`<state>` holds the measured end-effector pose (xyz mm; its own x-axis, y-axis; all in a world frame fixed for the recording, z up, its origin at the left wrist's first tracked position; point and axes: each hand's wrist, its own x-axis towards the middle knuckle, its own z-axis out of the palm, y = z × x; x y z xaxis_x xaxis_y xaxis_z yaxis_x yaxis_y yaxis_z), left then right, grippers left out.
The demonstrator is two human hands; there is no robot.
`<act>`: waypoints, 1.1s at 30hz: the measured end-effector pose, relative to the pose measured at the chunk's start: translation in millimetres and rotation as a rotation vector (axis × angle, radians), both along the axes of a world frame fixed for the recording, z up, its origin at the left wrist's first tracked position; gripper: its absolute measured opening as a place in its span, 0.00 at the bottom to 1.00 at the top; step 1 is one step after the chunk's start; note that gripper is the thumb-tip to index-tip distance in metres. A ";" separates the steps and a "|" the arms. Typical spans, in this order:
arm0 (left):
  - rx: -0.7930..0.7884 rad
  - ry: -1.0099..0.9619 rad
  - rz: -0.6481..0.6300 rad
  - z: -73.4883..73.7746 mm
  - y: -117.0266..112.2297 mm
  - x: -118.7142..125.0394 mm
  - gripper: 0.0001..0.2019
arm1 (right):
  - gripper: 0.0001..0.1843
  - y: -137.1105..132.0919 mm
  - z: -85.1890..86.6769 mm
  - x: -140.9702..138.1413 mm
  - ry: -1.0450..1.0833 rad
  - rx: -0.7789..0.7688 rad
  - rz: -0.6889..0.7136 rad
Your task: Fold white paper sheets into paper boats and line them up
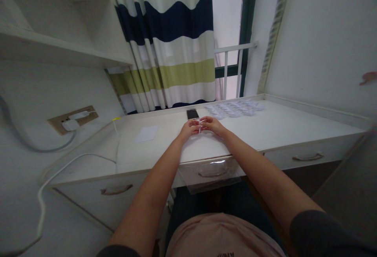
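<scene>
My left hand (189, 128) and my right hand (211, 125) meet over the middle of a white desk (265, 129). Both pinch a small white item (200, 125) between their fingertips; it is too small to name. Just beyond the hands lies a dark phone (192, 113), flat on the desk. A spread of several small clear or white pieces (234, 109) lies at the back of the desk, to the right of the phone. A white paper square (147, 133) lies to the left of my left hand.
A clear plastic bag (212, 174) hangs over the middle drawer front. Drawers with handles (308, 157) run under the desk. A wall socket with a white plug and cable (72, 120) is at the left. A striped curtain (173, 53) and shelves stand behind.
</scene>
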<state>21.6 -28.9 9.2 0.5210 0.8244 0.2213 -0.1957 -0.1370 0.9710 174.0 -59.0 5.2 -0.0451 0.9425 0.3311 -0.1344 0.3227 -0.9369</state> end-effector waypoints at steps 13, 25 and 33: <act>-0.042 0.024 -0.024 1.5 -0.9 -1.2 0.16 | 0.17 -1.5 0.1 -0.1 -0.015 -0.008 0.017; -0.066 -0.015 -0.072 2.5 -1.1 -2.8 0.18 | 0.17 0.1 -0.3 -0.3 -0.029 -0.011 0.013; -0.062 -0.014 -0.063 2.1 -0.2 -3.0 0.18 | 0.18 0.3 0.2 -2.2 -0.065 0.061 -0.043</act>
<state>18.5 -29.2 11.3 0.5699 0.8020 0.1788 -0.2156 -0.0640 0.9744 171.8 -58.7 5.5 -0.0282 0.9224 0.3853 -0.0590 0.3832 -0.9218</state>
